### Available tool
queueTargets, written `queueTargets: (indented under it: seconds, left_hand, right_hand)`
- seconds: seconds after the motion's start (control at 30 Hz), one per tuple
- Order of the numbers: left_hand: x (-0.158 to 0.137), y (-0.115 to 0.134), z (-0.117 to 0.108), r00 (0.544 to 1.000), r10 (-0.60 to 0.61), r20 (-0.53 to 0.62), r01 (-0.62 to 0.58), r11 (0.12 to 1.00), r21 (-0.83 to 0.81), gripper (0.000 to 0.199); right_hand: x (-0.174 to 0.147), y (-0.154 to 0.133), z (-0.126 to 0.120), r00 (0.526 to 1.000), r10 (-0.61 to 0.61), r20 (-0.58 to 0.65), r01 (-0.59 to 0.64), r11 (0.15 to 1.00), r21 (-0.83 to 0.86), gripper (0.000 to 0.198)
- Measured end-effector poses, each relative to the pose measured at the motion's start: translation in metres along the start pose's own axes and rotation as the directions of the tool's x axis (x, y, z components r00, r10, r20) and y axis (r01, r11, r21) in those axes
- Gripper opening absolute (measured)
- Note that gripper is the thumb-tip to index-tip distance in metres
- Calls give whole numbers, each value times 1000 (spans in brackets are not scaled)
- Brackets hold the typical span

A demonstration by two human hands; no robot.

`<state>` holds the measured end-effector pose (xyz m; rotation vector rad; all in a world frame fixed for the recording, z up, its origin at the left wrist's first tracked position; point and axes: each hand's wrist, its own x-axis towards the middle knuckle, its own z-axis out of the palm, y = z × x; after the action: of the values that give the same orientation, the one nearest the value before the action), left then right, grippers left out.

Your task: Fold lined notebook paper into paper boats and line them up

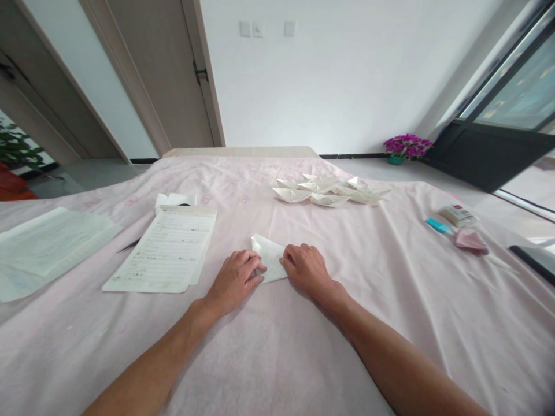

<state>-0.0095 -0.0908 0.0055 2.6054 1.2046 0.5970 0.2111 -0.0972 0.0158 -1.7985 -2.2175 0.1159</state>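
Observation:
A small folded sheet of paper [271, 261] lies on the pink cloth in front of me, one corner pointing up at its far left. My left hand [237, 276] grips its left edge, with thumb and fingers pinched together. On the right edge, my right hand [307, 267] has its fingers curled closed over the paper. Parts of the sheet are hidden under both hands. Farther off to the right sits a group of folded paper boats [329, 190], several of them close together.
Left of my hands lies a written notepad [167, 248], with a dark pointed tool [129, 246] partly under it. Loose paper sheets [47, 245] spread at the far left. To the right are a blue item [437, 225], a pink item [471, 241] and a small pack [458, 215].

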Motion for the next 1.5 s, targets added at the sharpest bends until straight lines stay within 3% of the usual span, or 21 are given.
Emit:
queueTargets:
  seconds: [0.13, 0.33, 0.53, 0.7, 0.87, 1.1, 1.23, 1.5]
  left_hand:
    - [-1, 1, 2, 999, 53, -6, -52, 994, 91, 18]
    - [-2, -2, 8, 977, 210, 46, -215, 943, 253, 42]
    - [2, -5, 7, 938, 304, 166, -336, 914, 226, 47]
    - [3, -6, 6, 928, 314, 201, -353, 912, 207, 48]
    - [-2, -4, 9, 926, 349, 145, -374, 899, 228, 48]
    - [-20, -3, 8, 900, 411, 144, -434, 875, 217, 55]
    - [-30, 4, 7, 915, 386, 120, -404, 892, 204, 52]
    - [-42, 18, 7, 942, 319, 99, -332, 927, 172, 56]
  right_hand:
    - [2, 1, 1, 1000, -21, -7, 21, 999, 28, 15]
    - [5, 0, 1, 1000, -14, -3, 14, 999, 47, 16]
    - [5, 3, 6, 997, 31, -76, -27, 999, 42, 16]
    - [4, 7, 9, 989, 39, -141, -39, 999, 9, 22]
    - [3, 7, 9, 987, 18, -161, -17, 1000, 8, 19]
    - [4, 3, 0, 991, -56, -124, 54, 998, -19, 12]
    - [5, -1, -2, 989, -130, -71, 125, 990, -68, 12]
    - [2, -15, 17, 983, 19, -181, -25, 999, -28, 21]
